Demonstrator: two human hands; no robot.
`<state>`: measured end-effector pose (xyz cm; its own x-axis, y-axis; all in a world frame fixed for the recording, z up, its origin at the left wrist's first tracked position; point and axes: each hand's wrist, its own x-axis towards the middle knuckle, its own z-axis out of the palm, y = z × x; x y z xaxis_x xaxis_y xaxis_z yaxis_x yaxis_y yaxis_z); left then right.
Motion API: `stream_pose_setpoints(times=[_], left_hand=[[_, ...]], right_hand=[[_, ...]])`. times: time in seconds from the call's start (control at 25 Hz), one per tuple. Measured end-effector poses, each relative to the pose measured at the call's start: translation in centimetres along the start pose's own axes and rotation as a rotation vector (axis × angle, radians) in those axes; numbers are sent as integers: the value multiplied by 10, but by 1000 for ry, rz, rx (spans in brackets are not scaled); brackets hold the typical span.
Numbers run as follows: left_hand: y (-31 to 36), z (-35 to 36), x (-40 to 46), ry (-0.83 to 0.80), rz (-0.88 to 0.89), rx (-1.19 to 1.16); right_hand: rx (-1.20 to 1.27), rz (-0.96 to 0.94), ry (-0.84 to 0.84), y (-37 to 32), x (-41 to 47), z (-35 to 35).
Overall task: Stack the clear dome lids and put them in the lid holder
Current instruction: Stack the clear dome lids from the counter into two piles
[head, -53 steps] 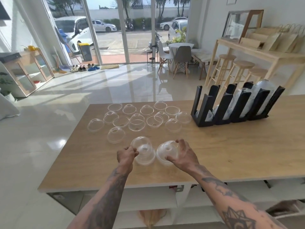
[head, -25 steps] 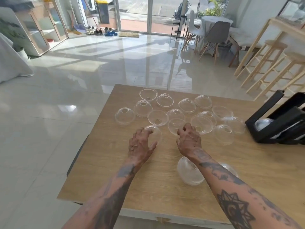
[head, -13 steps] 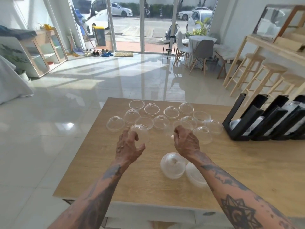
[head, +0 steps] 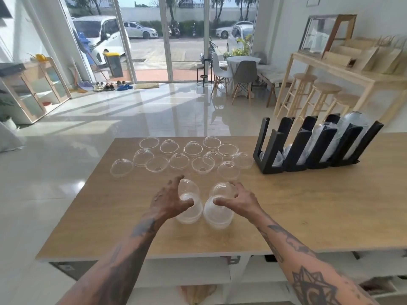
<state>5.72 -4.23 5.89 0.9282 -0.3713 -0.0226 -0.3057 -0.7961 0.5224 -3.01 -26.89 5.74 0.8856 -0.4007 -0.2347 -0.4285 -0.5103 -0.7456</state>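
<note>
Two hands near the counter's front edge: left hand grasps one dome lid, right hand another lid.

Fourteen loose clear plastic dome lids lie spread across the light wooden table toward twelve o'clock. Two short stacks of the same lids stand at six o'clock, with two bare hands over them, each gripping one more lid. One black slotted lid holder stands at two o'clock.

Left hand and right hand curl side by side, forearms extended.
</note>
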Motion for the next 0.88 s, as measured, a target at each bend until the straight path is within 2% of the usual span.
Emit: stream_pose_setpoints(times=[0.28,0.4,0.52,0.68,0.88], left_hand=[[-16,28,7,-183,-26,39],[-24,22,17,-85,40,-31],[-21,-1,54,37,110,-39],[0,-12,101,89,254,58],[16,27,138,58,348,145]], right_hand=[[-120,145,-139,19,14,25],[-157,157,-192,5,28,8],[-77,117,-56,-17,51,-15],[-188,56,156,-29,84,-26],[-370,40,213,-18,132,-17]])
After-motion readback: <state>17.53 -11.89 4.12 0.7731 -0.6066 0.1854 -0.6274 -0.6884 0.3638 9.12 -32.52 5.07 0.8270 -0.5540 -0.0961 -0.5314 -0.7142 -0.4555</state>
